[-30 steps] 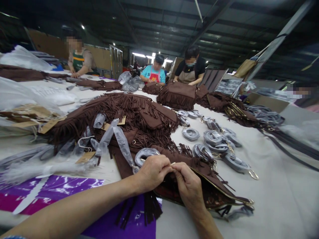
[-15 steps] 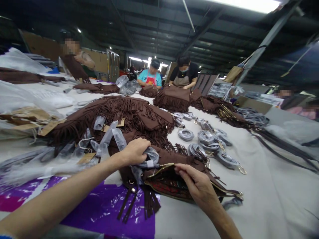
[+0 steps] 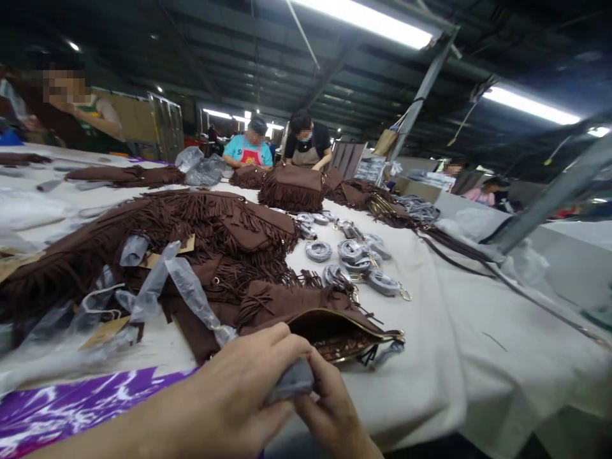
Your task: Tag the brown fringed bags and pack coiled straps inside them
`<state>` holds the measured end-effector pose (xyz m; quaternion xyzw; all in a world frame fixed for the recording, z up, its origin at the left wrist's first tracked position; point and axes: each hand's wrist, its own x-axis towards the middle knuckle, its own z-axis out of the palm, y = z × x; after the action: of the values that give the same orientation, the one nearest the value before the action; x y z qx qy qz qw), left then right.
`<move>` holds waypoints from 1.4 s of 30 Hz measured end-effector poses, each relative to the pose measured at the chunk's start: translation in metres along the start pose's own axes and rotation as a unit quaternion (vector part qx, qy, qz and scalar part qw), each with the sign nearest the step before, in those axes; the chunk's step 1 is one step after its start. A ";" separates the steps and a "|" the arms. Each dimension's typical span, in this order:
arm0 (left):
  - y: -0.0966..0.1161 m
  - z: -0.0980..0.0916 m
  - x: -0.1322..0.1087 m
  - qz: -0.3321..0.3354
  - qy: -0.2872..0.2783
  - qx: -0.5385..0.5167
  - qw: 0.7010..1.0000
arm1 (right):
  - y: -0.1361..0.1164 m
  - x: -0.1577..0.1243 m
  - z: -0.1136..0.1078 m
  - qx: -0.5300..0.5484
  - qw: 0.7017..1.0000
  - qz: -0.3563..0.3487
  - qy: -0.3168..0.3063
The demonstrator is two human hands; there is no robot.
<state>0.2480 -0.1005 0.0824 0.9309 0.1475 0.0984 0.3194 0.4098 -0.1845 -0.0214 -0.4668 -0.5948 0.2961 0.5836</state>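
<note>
Head view: left hand [image 3: 239,398] and right hand [image 3: 329,417] both pinch grey wrapped bundle [image 3: 292,380]. Likely light, soft, slippery film; grip mid-coil. Open fringed bag [image 3: 287,303] lies just beyond the grip.

Dark steel roof [image 3: 229,44] w/ strip lights [image 3: 368,22] (bright), white-covered table [image 3: 454,331]

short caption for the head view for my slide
The left hand and right hand pinch a grey wrapped bundle before an open brown fringed bag on a cloth-covered table.
</note>
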 end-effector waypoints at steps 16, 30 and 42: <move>-0.083 0.019 0.030 -0.057 0.070 0.216 0.972 | 0.007 -0.030 -0.001 0.498 0.730 0.428 0.190; -0.096 0.021 0.016 -0.007 0.015 0.178 0.984 | 0.012 0.048 -0.017 0.315 0.856 0.378 0.155; -0.072 -0.019 0.013 0.029 -0.014 0.029 0.999 | -0.024 -0.010 -0.194 -0.519 0.854 0.000 -0.027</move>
<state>0.2399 -0.0309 0.0539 0.9448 0.1189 0.0906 0.2917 0.5916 -0.2403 0.0232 -0.6936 -0.6778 -0.0434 0.2401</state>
